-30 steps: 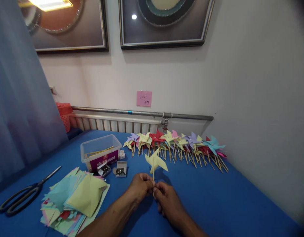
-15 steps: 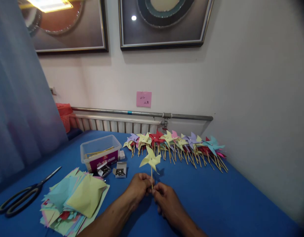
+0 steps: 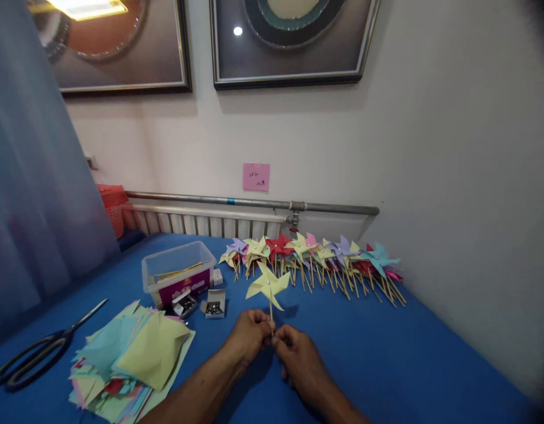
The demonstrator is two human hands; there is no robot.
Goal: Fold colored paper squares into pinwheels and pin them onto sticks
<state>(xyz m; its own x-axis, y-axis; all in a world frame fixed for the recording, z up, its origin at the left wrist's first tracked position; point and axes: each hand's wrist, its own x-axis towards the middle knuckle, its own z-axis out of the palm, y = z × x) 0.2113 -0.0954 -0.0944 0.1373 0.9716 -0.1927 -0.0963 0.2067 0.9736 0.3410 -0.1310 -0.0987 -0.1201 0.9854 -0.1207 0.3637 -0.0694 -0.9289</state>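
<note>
A pale yellow paper pinwheel (image 3: 267,284) stands upright on a thin wooden stick, with a small shiny pin at its centre. My left hand (image 3: 251,333) pinches the lower part of the stick between thumb and fingers. From the other side my right hand (image 3: 298,359) is closed on the bottom end of the same stick, its fingertips touching those of the left. Behind the pinwheel, a long row of finished-looking pinwheels (image 3: 301,250) in yellow, red, purple, pink and blue lies on the blue table (image 3: 387,359).
On the left, a pile of coloured paper squares (image 3: 152,347) lies beside black-handled scissors (image 3: 60,341). A clear plastic tub (image 3: 177,265) holds wooden sticks. In front of it sit two small open boxes, one a box of metal pins (image 3: 215,305). A radiator (image 3: 201,224) runs along the wall.
The yellow pinwheel's blades have turned and now face me more fully. Both hands keep their grip on the stick in nearly the same place. The view has shifted slightly.
</note>
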